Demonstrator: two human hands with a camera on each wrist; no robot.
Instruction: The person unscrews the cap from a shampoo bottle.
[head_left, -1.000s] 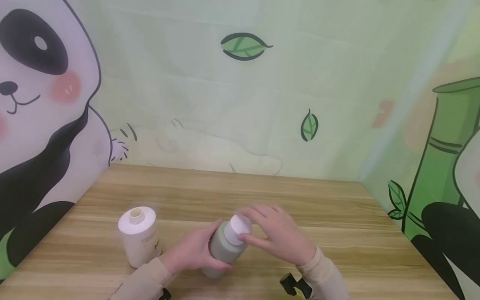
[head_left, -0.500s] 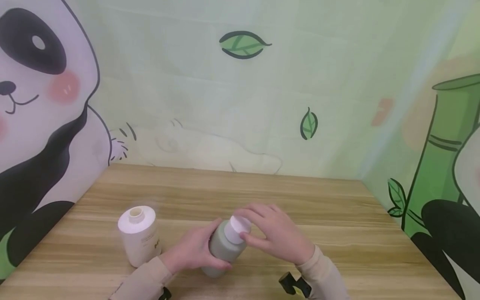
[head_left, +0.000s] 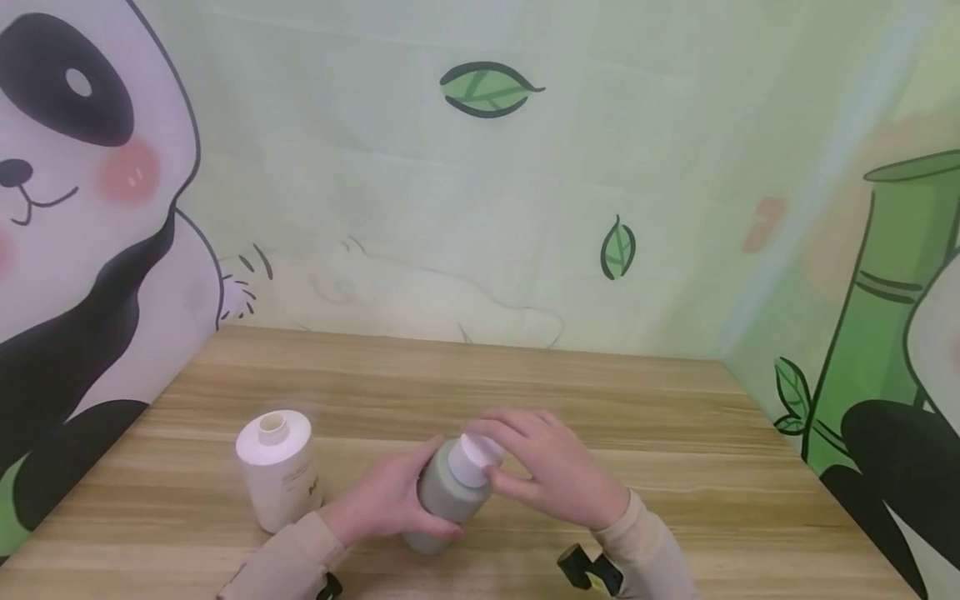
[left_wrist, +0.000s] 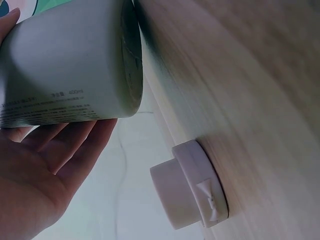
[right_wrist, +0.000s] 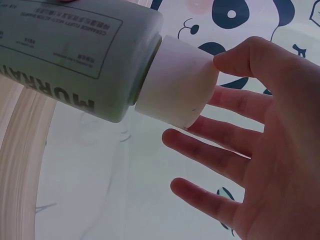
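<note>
A grey-green shampoo bottle [head_left: 448, 492] with printed label text is held tilted over the table, its top leaning right. My left hand [head_left: 390, 496] grips the body, thumb on the near side; its fingers [left_wrist: 82, 145] reach under the bottle in the left wrist view. On the bottle's top sits a white cap [right_wrist: 175, 82]. My right hand [head_left: 558, 471] pinches this cap at its outer end, with the thumb [right_wrist: 240, 57] and index finger on it. The lower fingers spread out straight in the right wrist view. A thin gap shows between cap and shoulder.
A white bottle [head_left: 277, 475] with an uncovered neck stands upright at the left. The left wrist view shows a stepped white piece with a bow [left_wrist: 192, 185] standing on the wooden table [head_left: 600, 400]. A panda-print cloth [head_left: 360, 167] hangs behind.
My right thumb and fingers have shifted very slightly on the cap. The left hand keeps its grip, and the bottle stays nearly in place.
</note>
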